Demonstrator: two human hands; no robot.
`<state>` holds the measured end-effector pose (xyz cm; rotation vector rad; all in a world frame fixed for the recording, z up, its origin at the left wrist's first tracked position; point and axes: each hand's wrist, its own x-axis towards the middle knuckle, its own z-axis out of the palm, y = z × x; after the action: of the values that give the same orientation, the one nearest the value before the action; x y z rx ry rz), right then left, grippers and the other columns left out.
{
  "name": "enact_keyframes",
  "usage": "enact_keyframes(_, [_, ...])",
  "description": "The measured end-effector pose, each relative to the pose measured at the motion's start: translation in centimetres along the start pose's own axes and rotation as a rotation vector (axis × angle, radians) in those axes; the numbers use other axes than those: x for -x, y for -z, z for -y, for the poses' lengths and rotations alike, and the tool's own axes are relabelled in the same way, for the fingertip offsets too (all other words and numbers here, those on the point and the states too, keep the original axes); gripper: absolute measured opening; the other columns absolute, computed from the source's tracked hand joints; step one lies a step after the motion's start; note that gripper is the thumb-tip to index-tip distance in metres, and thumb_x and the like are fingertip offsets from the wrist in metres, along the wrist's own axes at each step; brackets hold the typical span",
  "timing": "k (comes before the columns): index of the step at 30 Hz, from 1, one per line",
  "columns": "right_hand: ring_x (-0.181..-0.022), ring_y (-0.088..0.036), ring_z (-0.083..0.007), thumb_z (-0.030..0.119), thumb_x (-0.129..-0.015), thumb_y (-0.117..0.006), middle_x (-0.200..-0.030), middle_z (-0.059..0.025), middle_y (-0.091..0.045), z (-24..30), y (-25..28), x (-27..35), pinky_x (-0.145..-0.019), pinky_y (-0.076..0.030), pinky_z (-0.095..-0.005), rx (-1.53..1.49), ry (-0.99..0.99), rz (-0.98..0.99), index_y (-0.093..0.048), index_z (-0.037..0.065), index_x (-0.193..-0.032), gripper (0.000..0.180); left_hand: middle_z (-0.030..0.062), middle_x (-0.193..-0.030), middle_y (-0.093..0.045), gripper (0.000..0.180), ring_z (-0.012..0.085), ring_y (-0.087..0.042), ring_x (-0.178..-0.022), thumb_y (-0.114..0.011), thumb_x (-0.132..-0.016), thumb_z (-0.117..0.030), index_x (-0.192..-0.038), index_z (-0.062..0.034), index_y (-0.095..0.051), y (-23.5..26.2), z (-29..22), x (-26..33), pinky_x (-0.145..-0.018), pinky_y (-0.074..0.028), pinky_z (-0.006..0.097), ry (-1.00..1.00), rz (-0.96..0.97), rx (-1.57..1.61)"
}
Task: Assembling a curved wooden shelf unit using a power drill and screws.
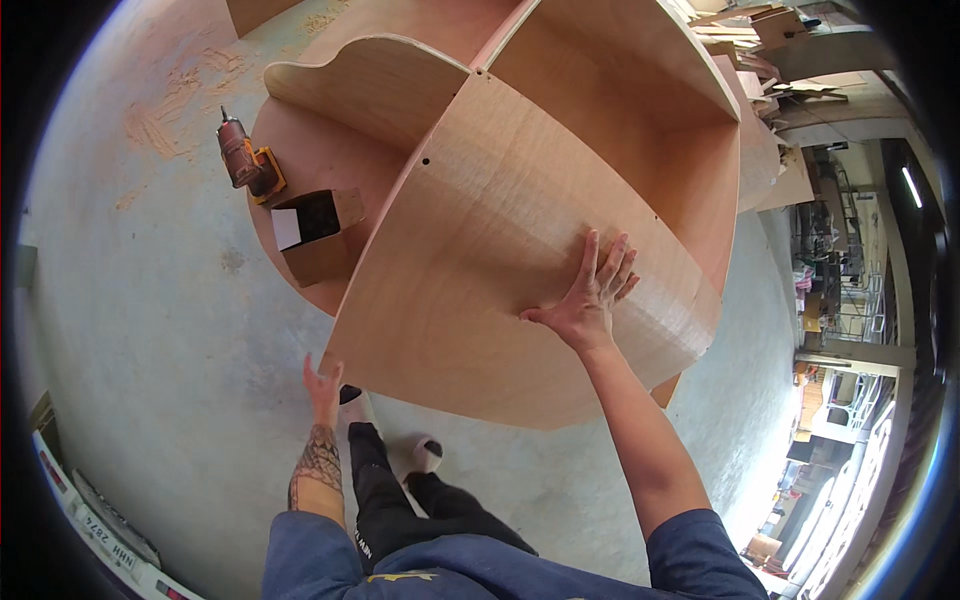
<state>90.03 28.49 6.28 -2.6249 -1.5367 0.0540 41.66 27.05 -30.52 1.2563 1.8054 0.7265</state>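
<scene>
A large, pale plywood panel (470, 280) forms the near face of a wooden piece of furniture with open compartments. My right hand (590, 298) lies on that panel with its fingers spread and thumb out to the left. At the panel's lower left corner, my left hand (322, 388) grips the edge, its thumb and fingers on either side of it; part of the grip is too small to make out. A cordless power driver (243, 158) stands on the round plywood base at the left, and beside it sits a small open cardboard box (318, 255).
A wavy-edged divider (370, 80) and a deep compartment (620, 100) rise behind the panel. Sawdust (165, 115) lies on the concrete floor (180, 330) at the left. Wood offcuts (770, 50) are piled at the far right. A vehicle's end (110, 530) shows at lower left.
</scene>
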Motion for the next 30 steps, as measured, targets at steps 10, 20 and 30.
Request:
enact_keyframes(10, [-0.162,0.019,-0.0587,0.054,-0.046,-0.110,-0.178,-0.0270,0.019,-1.0,-0.1,1.1,-0.125,0.004,-0.0797,0.051,0.009,-0.004,0.015,0.031,-0.175,0.181,0.0024,-0.174,-0.035,0.105,0.0268,-0.035,-0.158,-0.087,-0.093,-0.052,-0.171,-0.0308,-0.020,-11.0,3.2,13.9,-0.121,-0.034,0.063,0.760,0.472,0.981])
enact_keyframes(20, [-0.162,0.017,-0.0600,0.055,-0.049,-0.109,-0.178,-0.0282,0.017,-2.5,0.3,1.2,-0.125,0.004,-0.0802,0.077,0.015,-0.049,0.012,0.030,-0.176,0.176,0.0028,-0.149,-0.057,0.088,0.0230,-0.063,-0.131,-0.095,-0.088,-0.041,-0.153,-0.0195,-0.040,-6.6,-6.1,20.4,-0.081,-0.064,0.039,0.762,0.185,0.911])
enact_keyframes(30, [-0.164,0.014,-0.0559,0.052,-0.049,-0.109,-0.180,-0.0271,0.013,-0.8,0.0,0.9,-0.127,0.004,-0.0769,0.105,-0.043,-0.034,0.011,0.025,-0.176,0.177,0.0050,-0.139,-0.063,0.076,0.0184,-0.073,-0.110,-0.090,-0.093,-0.030,-0.151,-0.0187,-0.042,-4.3,-5.4,21.2,-0.059,-0.063,0.030,0.806,0.046,0.786])
